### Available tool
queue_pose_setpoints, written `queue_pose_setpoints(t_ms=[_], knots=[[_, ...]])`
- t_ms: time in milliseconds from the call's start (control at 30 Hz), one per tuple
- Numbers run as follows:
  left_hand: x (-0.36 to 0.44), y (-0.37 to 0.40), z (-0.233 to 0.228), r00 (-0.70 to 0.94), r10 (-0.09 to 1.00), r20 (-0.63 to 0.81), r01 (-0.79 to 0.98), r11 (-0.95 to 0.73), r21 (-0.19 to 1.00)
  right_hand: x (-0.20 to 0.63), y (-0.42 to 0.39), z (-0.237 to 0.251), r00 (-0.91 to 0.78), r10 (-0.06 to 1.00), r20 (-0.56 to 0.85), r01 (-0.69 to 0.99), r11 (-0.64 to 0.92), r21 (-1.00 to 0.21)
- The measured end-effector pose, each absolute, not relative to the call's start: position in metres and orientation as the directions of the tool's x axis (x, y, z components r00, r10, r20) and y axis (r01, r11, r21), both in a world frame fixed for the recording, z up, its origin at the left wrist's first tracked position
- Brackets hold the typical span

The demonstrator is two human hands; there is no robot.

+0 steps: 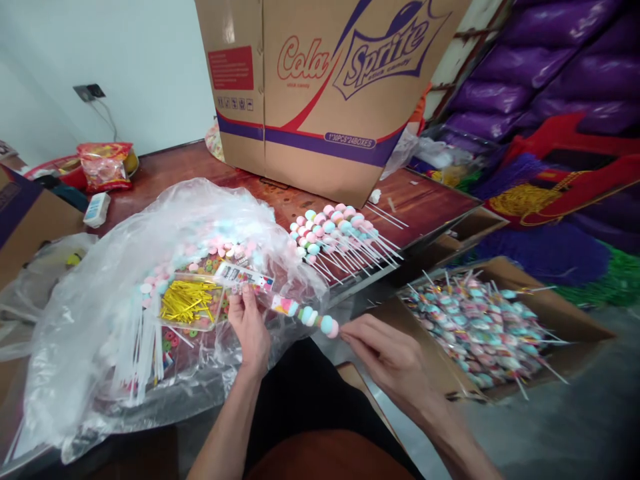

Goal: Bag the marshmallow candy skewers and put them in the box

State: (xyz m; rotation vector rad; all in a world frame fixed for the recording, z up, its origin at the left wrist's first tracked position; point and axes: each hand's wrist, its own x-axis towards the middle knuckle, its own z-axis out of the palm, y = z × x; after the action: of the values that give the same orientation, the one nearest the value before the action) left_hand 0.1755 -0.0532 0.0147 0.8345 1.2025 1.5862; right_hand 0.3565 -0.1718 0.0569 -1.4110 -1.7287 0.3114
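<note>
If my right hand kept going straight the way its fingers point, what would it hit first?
The right hand points left, so it would first meet the marshmallow skewer, then probably the left hand holding the wrapper; depth is unclear.

The big cardboard carton (320, 87) at the back of the table bears "Cola" in red script and "Sprite" in purple lettering inside a purple outline. A purple band low on its front reads "1*30PCS*24BOXES". The red label and small handling symbols on its left face are too small to read.
</note>
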Motion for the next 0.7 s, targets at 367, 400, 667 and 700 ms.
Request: queue_pose_setpoints(t_ms=[367, 400, 667, 700], knots=[[0.183, -0.067, 0.012, -0.244, 0.968, -0.064, -0.3, -0.012, 0.954, 0.335, -0.166, 0.032, 0.114, 0.927, 0.357, 0.596, 0.224, -0.771], [0.183, -0.068, 0.013, -0.226, 0.971, -0.078, -0.316, 0.003, 0.949, 0.334, -0.166, 0.03, 0.115, 0.926, 0.359, 0.611, 0.219, -0.761], [0.186, -0.077, 0.02, -0.03, 0.977, -0.209, -0.521, 0.163, 0.838, 0.322, -0.168, 0.022, 0.155, 0.88, 0.448, 0.743, 0.195, -0.641], [0.187, -0.077, 0.019, -0.03, 0.976, -0.217, -0.546, 0.166, 0.821, 0.32, -0.169, 0.022, 0.162, 0.884, 0.438, 0.729, 0.192, -0.657]])
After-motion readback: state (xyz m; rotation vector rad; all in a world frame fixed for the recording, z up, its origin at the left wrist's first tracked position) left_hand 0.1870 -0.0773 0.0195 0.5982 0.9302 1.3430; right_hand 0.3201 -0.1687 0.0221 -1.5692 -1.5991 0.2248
